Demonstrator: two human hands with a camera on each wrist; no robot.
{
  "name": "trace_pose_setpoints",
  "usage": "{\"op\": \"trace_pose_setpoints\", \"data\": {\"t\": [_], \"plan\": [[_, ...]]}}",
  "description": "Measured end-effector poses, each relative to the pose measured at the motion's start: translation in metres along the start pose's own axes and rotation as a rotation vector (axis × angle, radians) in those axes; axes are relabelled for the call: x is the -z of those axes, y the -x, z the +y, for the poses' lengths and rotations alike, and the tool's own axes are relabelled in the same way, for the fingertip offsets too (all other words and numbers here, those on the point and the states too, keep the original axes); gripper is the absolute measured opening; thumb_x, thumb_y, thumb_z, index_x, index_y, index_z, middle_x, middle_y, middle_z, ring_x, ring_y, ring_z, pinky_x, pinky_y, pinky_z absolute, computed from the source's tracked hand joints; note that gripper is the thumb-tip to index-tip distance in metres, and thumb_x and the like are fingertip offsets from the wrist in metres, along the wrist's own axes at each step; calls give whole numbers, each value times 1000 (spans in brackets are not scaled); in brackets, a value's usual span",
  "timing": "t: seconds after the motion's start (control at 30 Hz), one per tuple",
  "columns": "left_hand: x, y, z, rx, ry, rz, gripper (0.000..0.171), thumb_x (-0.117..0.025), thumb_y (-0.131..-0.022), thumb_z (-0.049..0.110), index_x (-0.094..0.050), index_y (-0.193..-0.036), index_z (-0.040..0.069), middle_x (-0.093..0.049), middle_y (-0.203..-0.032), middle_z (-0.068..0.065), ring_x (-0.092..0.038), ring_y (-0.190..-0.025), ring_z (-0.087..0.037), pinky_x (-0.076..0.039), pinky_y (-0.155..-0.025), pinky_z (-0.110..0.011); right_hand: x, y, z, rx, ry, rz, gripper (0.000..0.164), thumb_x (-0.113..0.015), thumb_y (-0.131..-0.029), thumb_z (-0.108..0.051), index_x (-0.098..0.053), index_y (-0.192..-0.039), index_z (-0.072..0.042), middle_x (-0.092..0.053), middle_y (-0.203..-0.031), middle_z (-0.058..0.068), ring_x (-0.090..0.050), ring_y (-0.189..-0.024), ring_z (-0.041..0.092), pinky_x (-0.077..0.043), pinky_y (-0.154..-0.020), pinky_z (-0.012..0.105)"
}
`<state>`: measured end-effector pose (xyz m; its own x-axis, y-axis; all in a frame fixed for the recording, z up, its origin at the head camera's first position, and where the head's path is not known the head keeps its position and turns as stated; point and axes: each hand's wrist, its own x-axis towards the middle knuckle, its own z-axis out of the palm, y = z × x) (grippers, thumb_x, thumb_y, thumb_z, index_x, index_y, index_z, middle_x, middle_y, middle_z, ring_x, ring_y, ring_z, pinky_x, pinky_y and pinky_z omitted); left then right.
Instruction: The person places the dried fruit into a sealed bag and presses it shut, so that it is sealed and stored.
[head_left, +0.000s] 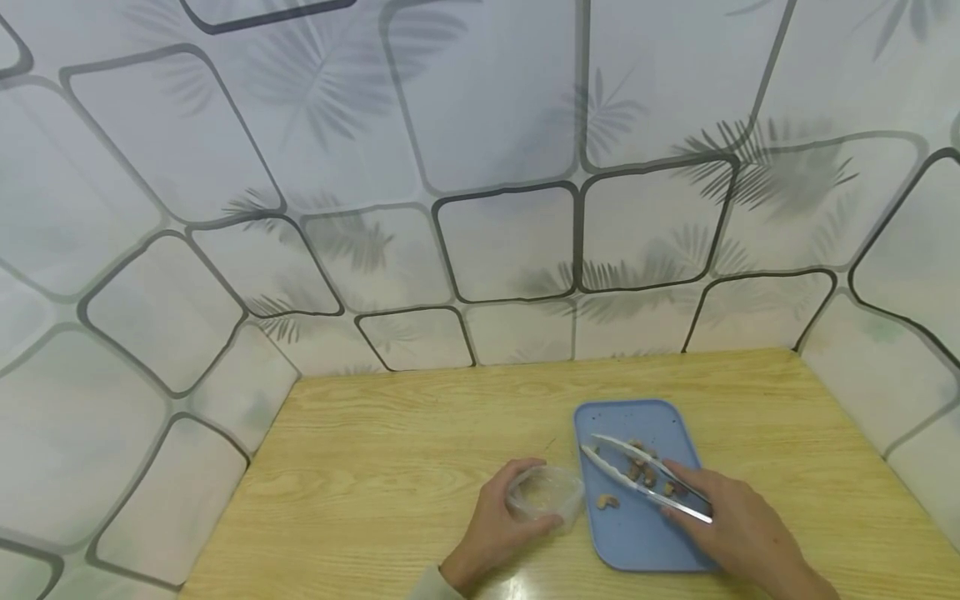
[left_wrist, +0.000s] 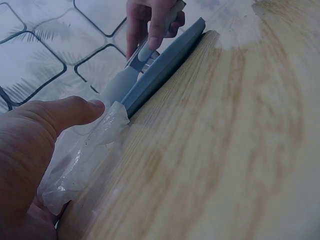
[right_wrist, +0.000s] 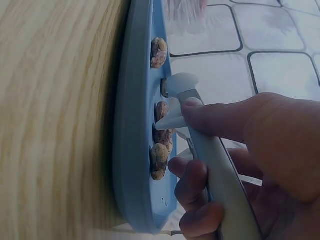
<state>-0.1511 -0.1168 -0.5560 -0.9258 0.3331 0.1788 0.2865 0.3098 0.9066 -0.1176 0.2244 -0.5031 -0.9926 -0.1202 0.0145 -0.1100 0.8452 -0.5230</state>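
Observation:
In the head view, my left hand (head_left: 498, 521) holds a clear plastic bag (head_left: 572, 497) by its mouth, fingers and thumb curled around it. The bag stands on the table, touching or very near the left edge of a blue tray (head_left: 630, 546). My right hand (head_left: 750, 525) grips metal tongs (head_left: 633, 483) with pale tips, which reach left across the tray with their arms apart. Brown nuts (head_left: 648, 479), resembling skin-on cashews, lie clustered under the tongs; a single curved nut (head_left: 607, 501) lies nearer the bag. Between the tips (right_wrist: 170, 122) in the right wrist view, I cannot tell whether a nut is held.
The wood-grain table (head_left: 360, 467) meets a patterned wall covering (head_left: 502, 242) at the back and both sides. Small dark crumbs dot the far part of the tray. The tray has a low raised rim (right_wrist: 132, 150).

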Motion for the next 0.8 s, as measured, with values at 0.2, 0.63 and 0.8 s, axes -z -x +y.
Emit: {"op": "trace_pose_setpoints", "data": {"t": [0.2, 0.63, 0.8], "plan": [[0, -1, 1, 10, -3, 3, 69, -97, -81, 22, -66, -143, 22, -74, -140, -1, -68, -128, -27, -51, -111, -32, 2, -1, -4, -31, 19, -44, 68, -88, -91, -39, -67, -149, -10, -76, -133, 24, -74, -110, 32, -61, -83, 53], [-1, 1, -2, -4, -10, -2, 69, -97, -82, 24, -65, -144, 20, -73, -141, -1, -68, -128, -25, -52, -110, -31, 3, -4, -8, -64, 69, -97, 68, -89, -91, -38, -67, -150, -14, -76, -132, 21, -71, -101, 22, -56, -72, 42], [-1, 1, -2, -23, -14, 1, 69, -96, -83, 26, -65, -145, 19, -73, -141, -2, -68, -126, -21, -52, -109, -30, 4, -2, -8, -62, 65, -75, 66, -88, -91, -37, -67, -151, -17, -78, -130, 18, -64, -92, 16, -48, -67, 35]]}}
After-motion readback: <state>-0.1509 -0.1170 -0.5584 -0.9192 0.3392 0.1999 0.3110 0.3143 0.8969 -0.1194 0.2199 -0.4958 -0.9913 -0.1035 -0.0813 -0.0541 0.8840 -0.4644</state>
